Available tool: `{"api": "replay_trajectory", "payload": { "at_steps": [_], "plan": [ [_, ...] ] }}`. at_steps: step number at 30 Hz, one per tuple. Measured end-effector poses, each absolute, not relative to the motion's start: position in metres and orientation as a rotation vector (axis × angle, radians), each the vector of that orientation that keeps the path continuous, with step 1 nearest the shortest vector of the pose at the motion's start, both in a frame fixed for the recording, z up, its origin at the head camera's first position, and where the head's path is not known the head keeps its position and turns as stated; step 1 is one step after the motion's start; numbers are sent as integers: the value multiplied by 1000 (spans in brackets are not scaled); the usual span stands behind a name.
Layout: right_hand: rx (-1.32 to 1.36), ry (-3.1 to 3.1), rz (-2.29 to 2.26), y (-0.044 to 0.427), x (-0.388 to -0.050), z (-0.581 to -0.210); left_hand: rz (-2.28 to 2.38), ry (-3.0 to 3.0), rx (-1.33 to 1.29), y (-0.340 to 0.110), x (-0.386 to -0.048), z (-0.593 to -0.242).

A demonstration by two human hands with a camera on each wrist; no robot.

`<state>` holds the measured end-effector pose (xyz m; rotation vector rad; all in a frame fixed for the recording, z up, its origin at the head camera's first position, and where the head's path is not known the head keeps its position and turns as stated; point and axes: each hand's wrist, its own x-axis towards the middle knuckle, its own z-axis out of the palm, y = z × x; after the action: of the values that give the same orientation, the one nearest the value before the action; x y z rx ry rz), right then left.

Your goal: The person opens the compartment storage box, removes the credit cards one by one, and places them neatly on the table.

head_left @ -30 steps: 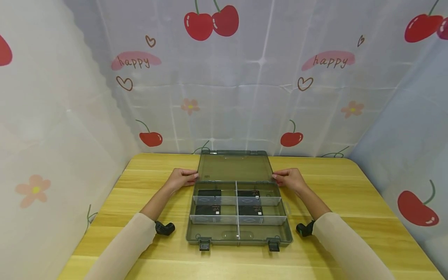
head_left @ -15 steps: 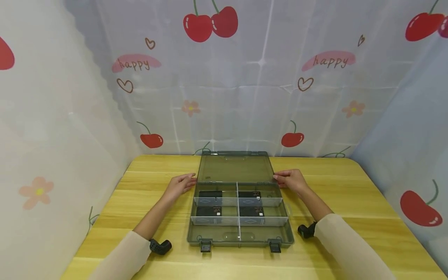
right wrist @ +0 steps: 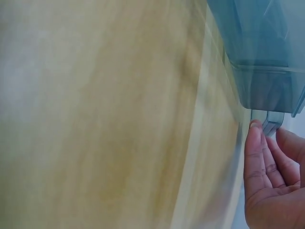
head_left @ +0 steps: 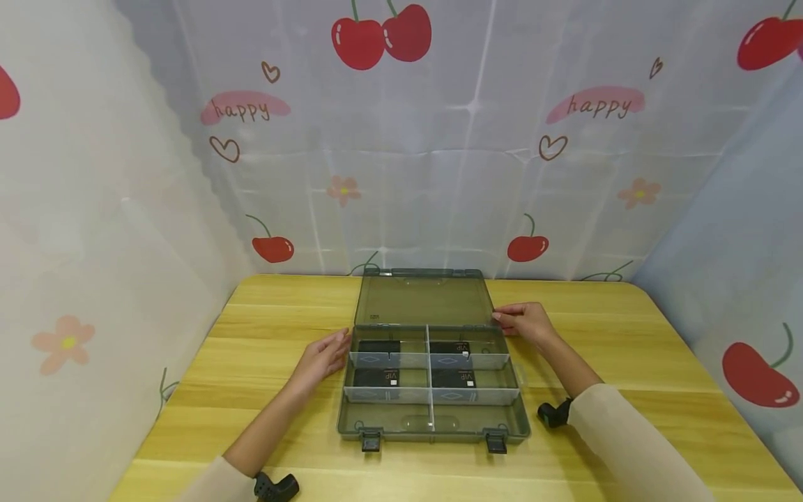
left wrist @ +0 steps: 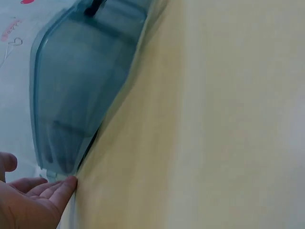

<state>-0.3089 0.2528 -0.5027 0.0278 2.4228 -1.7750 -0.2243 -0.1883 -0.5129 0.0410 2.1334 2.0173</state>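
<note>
A translucent grey-green case (head_left: 433, 436) lies open on the table, its lid (head_left: 426, 300) folded back flat behind it. Black boxes marked VIP (head_left: 453, 378) stand in four... several of its compartments, while the front row holds none. Beside the case's rear left side is my left hand (head_left: 318, 359), fingers extended, nothing held. In the left wrist view the left hand (left wrist: 35, 202) has fingertips near the case's corner; whether they touch is unclear. My right hand (head_left: 530, 325) pinches the lid's right edge, thumb and fingers on the rim in the right wrist view (right wrist: 276, 179).
A wooden table (head_left: 251, 335) carries the case. White curtains (head_left: 426, 209) printed with cherries and flowers rise behind it and at both sides. Black wrist devices (head_left: 276, 487) sit at the sleeves.
My left hand has let go of the lid's left edge and moved down toward the front beside the case. My right hand keeps its grip on the lid.
</note>
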Motion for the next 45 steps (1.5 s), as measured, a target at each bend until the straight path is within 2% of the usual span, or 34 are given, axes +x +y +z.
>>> {"api": "replay_trajectory", "payload": {
  "at_steps": [14, 30, 45],
  "plan": [
    [0, 2458, -1738, 256, -299, -475, 2180, 2066, 94, -175, -202, -527],
    [-196, 2421, -1663, 242, -259, -429, 2183, 2103, 191, -177, -194, -539],
    [-160, 2276, -1560, 216, -250, -428, 2188, 2112, 221, -176, -197, -540]
  ]
}}
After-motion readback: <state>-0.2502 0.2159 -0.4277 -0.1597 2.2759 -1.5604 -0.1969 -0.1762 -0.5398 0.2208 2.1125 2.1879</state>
